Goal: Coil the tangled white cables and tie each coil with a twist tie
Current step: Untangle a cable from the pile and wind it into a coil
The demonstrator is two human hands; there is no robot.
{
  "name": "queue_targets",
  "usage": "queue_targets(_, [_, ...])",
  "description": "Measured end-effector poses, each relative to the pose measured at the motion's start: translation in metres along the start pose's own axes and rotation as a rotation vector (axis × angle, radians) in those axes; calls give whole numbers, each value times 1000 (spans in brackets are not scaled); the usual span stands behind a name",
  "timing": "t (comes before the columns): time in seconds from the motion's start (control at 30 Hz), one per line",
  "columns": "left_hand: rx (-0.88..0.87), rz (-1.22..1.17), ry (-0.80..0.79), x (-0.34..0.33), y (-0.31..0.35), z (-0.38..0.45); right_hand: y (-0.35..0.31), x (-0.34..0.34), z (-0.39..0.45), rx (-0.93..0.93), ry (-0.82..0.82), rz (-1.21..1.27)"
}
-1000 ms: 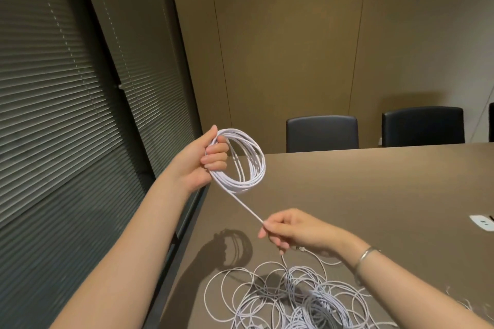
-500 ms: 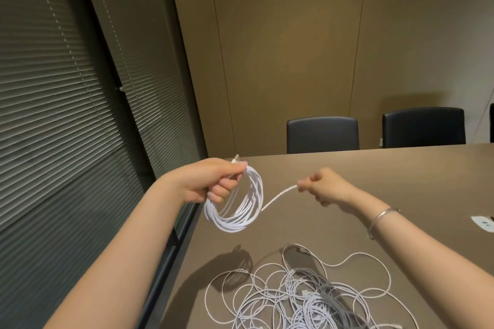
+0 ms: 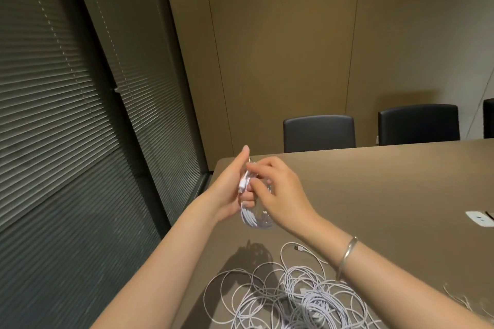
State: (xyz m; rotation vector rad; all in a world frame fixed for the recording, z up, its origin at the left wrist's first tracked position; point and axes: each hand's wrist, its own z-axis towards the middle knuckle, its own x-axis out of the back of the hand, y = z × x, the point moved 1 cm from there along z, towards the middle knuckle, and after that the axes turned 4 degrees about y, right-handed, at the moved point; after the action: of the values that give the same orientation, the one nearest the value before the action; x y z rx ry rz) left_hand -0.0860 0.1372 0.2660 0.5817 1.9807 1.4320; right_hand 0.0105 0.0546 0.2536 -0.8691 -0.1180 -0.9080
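Observation:
My left hand (image 3: 230,189) holds a coil of white cable (image 3: 254,218) in the air above the table's left end, thumb up, fingers curled round the loops. A white plug end (image 3: 242,183) lies against its palm. My right hand (image 3: 278,189) has come up against the coil, its fingers pinching the cable end near the top and hiding much of the coil. A tangled heap of white cables (image 3: 294,299) lies on the brown table (image 3: 387,189) below my arms, one loose plug (image 3: 298,248) at its top.
Thin twist ties (image 3: 459,299) lie at the right near my right forearm. A white socket plate (image 3: 479,218) is set in the table at the far right. Black chairs (image 3: 319,132) stand along the far edge. Window blinds (image 3: 66,115) fill the left.
My right hand has carried the last stretch of cable from the right over to the coil. The free end has left the heap. Both hands now meet at the coil.

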Motion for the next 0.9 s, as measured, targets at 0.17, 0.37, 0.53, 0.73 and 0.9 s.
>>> queue_targets(0.17, [-35,61,-63,-1,-5,-1,13,1,-10,-15,12,110])
queue_targets(0.37, [43,355,-316,-3,-7,-12,19,45,-15,-57,20,150])
queue_targets(0.53, [58,709,-526,-25,2,-18,20,70,-31,137,-385,-148])
queue_targets(0.73, [14,751,-589,-47,-11,-13,33,83,-68,96,-279,-318])
queue_targets(0.9, [-212,1000,-577,-69,-30,-6,46,93,-100,17,-111,-394])
